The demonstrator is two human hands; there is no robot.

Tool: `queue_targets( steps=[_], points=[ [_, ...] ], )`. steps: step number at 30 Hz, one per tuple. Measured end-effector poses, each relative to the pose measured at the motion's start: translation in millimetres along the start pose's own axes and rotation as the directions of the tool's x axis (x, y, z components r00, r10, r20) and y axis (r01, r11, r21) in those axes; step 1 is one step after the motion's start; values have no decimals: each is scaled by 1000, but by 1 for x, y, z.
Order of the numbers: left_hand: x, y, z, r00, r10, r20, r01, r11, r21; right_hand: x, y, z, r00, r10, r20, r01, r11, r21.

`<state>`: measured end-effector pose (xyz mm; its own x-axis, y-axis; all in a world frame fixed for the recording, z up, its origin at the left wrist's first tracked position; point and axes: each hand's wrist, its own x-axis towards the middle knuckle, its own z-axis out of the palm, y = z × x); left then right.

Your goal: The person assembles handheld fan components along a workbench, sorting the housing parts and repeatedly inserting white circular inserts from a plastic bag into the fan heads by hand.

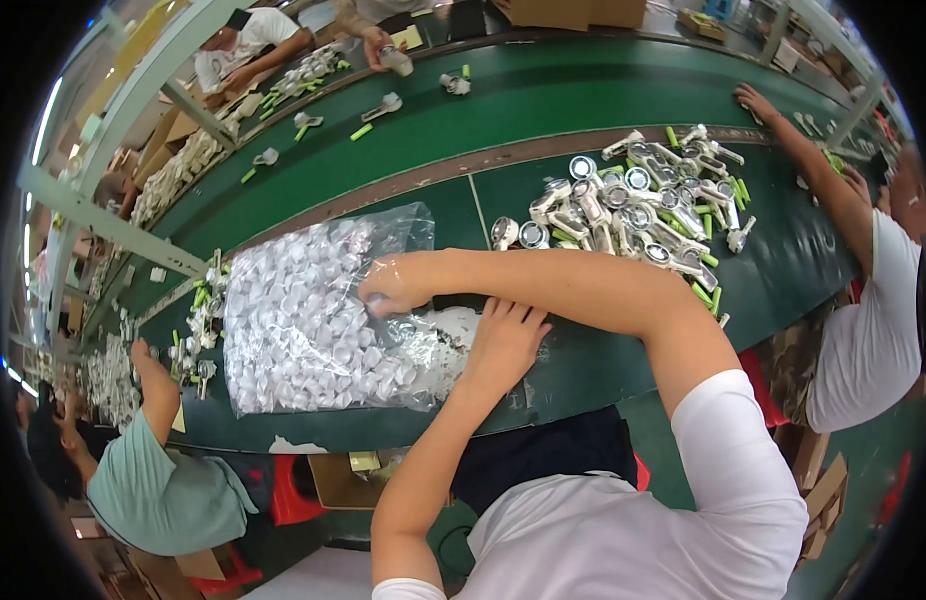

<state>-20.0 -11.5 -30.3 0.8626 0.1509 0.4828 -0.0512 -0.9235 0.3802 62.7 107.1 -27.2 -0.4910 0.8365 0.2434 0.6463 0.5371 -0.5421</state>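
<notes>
A large clear plastic bag full of small white cup-like plastic parts lies on the green work surface in front of me. My right hand reaches across to the left and is in at the bag's right side. Its fingers curl down among the plastic film and the white parts, and what they hold is hidden. Nearer to me, my left hand lies flat beside the bag's loose end, fingers stretched out and a little apart. A white worn patch shows next to its fingertips.
Handheld devices with round heads and lime-green pieces form a pile at the right. Behind runs a green conveyor belt carrying scattered parts. Co-workers sit at left, right and across the belt. An open cardboard box stands below the table edge.
</notes>
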Motion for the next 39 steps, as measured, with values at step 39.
queue_targets(
  steps=[39],
  points=[
    [5,5,-53,637,-764,-99,208,294,-933,-134,-98,-81,874,121,-471,-176,982,-74]
  ],
)
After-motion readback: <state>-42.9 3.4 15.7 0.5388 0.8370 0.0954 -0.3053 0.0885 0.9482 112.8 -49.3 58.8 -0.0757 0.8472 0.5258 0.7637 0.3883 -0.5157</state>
